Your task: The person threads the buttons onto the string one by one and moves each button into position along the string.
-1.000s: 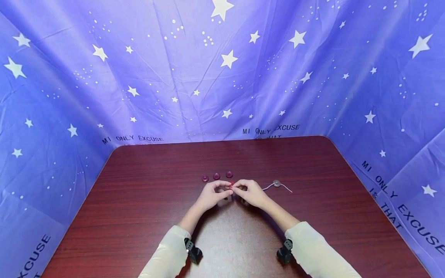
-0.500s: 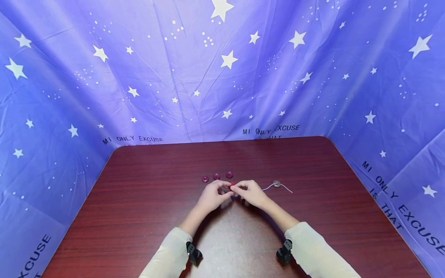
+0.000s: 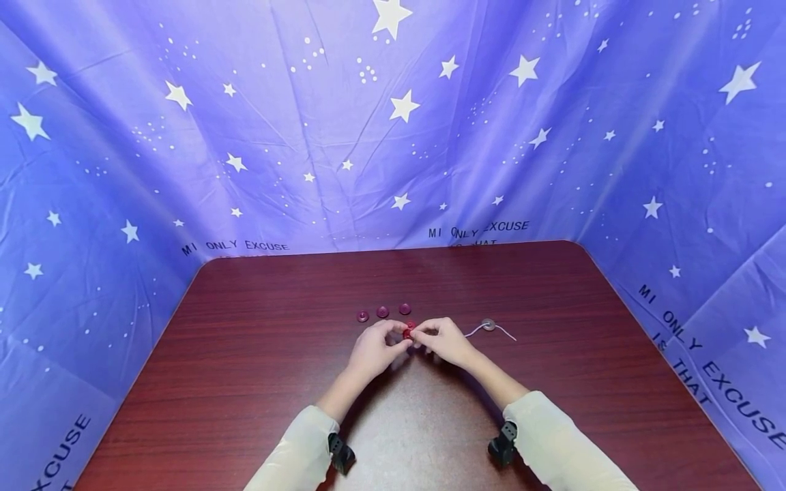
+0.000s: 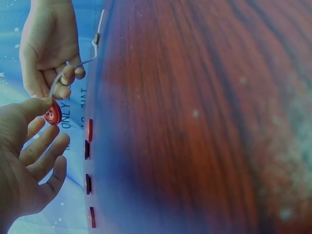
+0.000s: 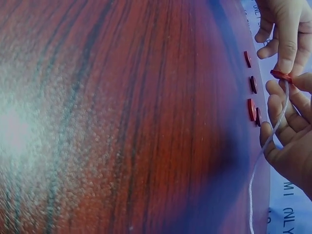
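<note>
A red button [image 4: 52, 114] is up in the air between the person's two hands, above the table. The left hand [image 3: 372, 350] has it pinched, thumb against its face, with the other fingers spread loosely. The right hand [image 3: 449, 343] comes in from the other side, its fingertips pinching the white string [image 5: 251, 195] right beside the button. From there the string runs past the right hand to a grey button [image 3: 488, 324] lying on the table [image 3: 276, 286], a loose end trailing beyond it. Just past the fingertips lies a second red button [image 5: 251, 109], with three purple buttons [image 3: 383, 311] behind it in a rough row. Starry blue cloth [image 3: 344, 136] hangs around the table.
</note>
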Motion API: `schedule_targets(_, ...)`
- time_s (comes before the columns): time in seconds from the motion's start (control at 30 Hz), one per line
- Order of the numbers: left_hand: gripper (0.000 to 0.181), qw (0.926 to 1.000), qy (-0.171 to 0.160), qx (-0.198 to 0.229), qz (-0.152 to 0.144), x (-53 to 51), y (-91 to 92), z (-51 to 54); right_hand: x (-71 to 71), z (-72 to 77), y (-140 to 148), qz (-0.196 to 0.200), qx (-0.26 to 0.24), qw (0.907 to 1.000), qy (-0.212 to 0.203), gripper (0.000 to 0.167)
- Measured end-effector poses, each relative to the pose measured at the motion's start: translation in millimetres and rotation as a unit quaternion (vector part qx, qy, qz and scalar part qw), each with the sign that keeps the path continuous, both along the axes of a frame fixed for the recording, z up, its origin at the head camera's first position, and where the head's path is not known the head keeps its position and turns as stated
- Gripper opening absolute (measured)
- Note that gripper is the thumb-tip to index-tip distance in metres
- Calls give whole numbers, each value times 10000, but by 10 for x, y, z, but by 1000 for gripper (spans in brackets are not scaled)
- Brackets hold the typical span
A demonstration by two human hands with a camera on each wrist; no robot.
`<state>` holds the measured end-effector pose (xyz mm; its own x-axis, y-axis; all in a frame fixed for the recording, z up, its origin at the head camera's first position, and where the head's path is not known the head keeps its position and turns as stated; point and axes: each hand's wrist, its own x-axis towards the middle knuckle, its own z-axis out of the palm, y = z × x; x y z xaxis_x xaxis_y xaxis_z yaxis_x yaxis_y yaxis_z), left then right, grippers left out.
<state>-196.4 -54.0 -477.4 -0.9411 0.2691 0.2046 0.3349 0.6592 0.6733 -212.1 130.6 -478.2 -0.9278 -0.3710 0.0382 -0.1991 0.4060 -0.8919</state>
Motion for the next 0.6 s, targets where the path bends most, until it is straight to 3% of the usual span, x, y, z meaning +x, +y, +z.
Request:
schedule_targets(0.07,22,9999,122,-30,12,4,0,-4,13,29,-7,3,16,10000,-10,21)
schedule_targets(0.3,9,9985,530,-146,69,6,0,-22,166,335,-41,121,-1,9999,5,21)
schedule_targets(0.6,7,9981,485,-350,146,27,4,-52,200,363,-56,38,98,9999,-99,20)
